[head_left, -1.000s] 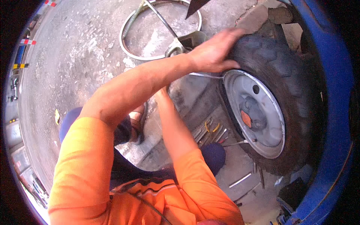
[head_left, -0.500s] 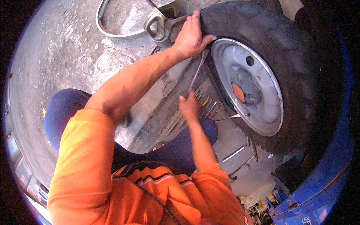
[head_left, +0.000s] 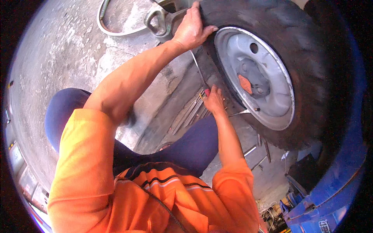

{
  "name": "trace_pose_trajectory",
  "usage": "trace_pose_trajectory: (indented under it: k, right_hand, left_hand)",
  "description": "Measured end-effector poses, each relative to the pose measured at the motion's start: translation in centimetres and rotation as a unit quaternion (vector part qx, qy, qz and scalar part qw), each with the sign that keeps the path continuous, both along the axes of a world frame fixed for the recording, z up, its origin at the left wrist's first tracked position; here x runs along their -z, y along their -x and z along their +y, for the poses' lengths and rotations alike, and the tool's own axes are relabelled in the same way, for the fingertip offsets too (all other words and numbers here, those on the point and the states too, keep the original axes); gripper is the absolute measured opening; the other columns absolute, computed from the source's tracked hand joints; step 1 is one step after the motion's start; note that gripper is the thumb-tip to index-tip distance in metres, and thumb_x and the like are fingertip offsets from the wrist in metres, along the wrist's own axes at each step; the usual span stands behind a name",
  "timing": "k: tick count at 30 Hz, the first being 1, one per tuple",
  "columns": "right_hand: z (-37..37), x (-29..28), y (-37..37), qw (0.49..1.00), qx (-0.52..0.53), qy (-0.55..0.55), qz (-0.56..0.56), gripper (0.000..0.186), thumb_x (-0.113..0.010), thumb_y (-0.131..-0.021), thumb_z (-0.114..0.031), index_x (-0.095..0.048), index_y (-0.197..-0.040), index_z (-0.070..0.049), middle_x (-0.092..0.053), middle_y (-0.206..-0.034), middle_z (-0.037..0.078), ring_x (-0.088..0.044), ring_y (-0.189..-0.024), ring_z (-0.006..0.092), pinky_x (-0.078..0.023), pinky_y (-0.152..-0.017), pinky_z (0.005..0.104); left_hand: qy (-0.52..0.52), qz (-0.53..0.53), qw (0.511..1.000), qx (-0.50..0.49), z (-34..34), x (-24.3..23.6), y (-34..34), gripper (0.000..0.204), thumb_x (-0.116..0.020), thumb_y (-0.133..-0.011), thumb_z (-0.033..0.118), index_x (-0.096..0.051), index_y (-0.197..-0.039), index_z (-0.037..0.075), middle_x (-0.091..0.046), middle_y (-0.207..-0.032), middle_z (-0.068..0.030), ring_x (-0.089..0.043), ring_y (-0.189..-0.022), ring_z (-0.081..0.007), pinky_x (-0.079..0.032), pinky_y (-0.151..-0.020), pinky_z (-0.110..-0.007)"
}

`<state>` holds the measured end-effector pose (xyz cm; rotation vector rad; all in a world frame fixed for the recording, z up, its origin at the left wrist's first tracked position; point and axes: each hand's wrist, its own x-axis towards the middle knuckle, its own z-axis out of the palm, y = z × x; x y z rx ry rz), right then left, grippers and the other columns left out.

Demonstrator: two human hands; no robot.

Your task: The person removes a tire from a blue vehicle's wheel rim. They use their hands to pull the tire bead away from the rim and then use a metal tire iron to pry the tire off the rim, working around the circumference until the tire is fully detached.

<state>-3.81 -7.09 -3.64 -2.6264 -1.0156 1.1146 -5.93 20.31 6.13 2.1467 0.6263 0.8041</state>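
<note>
My left hand [head_left: 193, 29] rests against the side of a large black tyre [head_left: 307, 73], thumb spread away from the fingers. The tyre stands upright around a pale grey steel wheel rim [head_left: 272, 97] with an orange-red patch at its hub. My right hand [head_left: 214, 100] is below, closed around the red handle end of a long thin metal tool [head_left: 199, 70]. The tool's shaft points up toward my left wrist, where its tip is hidden. A second metal lever [head_left: 244, 112] sticks out at the lower edge of the rim, beside the valve stem.
Several metal rods and tools [head_left: 190, 114] lie on the floor below my right hand. More rods [head_left: 250, 151] lie beneath the tyre. A metal stand-like part [head_left: 158, 24] and a curved pale hoop [head_left: 112, 33] are at the top. Blue machinery [head_left: 330, 202] stands lower right.
My right hand has moved right and slightly up. The tool's shaft has swung left, its far end leaving the rim edge. My left hand has shifted slightly up and left on the tyre.
</note>
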Motion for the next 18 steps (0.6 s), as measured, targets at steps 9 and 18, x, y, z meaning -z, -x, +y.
trace_pose_trajectory:
  k: [9, 18]
  right_hand:
    - [1.3, 2.9, 1.6, 0.998, 0.05, -0.027, -0.041, 0.047, -0.063, -0.082, -0.02, -0.047, -0.124, -0.004, -0.052, -0.116, 0.024, -0.055, -0.104, 0.0404, -0.046, -0.087, 0.0468]
    - [-7.0, -14.7, -2.9, 0.925, 0.27, -0.109, 0.246, 0.043, -0.061, -0.088, -0.026, -0.052, -0.12, 0.001, -0.059, -0.086, 0.008, -0.053, -0.069, 0.013, -0.043, -0.06, 0.0281]
  left_hand:
    - [-0.026, 0.056, 0.998, 0.001, 1.2, -0.1, 0.6, 0.093, -0.076, -0.074, 0.039, -0.022, -0.132, -0.009, -0.046, -0.119, -0.0342, -0.05, -0.11, -0.0474, -0.043, -0.095, -0.044]
    - [-0.034, 0.049, 0.998, 0.007, 1.3, 0.1, 0.5, 0.095, -0.076, -0.073, 0.042, -0.022, -0.133, -0.009, -0.045, -0.12, -0.0338, -0.051, -0.11, -0.0459, -0.044, -0.095, -0.044]
